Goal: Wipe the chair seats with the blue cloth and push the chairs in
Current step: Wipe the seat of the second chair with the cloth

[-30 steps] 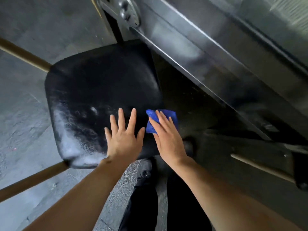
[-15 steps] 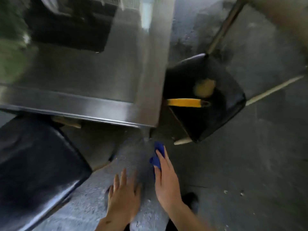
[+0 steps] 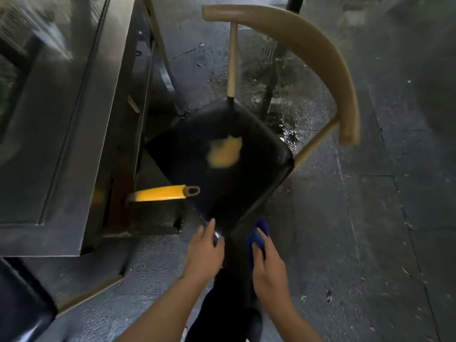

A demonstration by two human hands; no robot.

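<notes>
left hand [image 3: 204,253] spread, right hand [image 3: 269,264] gripping

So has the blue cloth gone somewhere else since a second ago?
Yes. The blue cloth, in the right hand, has left the first chair's seat and now sits at the near corner of the black seat beside the metal table.

The blue cloth [image 3: 259,236] is mostly hidden under the right hand [image 3: 269,265]. A yellow patch [image 3: 224,153] on the black seat [image 3: 222,174] is too blurred to identify. The yellow handle [image 3: 160,193] disappears under the metal surface [image 3: 61,119]; the near-left seat [image 3: 22,307] is cut off by the edge.
</notes>
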